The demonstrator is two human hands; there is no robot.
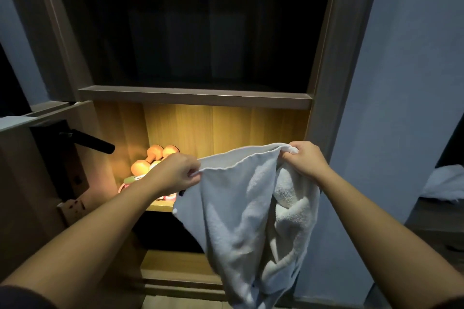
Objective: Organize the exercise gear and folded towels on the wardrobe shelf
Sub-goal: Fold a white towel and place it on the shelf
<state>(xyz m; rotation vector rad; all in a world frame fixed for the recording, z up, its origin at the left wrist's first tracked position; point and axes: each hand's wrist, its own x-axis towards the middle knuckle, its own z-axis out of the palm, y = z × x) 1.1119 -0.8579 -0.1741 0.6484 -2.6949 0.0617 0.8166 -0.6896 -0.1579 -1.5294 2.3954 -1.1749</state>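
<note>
Pinching with left hand [175,170] and right hand [305,158], both curled tight, top corners of towel [231,208]. Soft, limp, light; probably best held by corners.

Plain white towel [241,208], orange dumbbells [153,158], black handle [93,142]

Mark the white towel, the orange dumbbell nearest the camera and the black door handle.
white towel [233,208]: head view, middle of the hanging cloth.
orange dumbbell [140,167]: head view, its near round head.
black door handle [91,142]: head view, mid-length of the lever.
</note>
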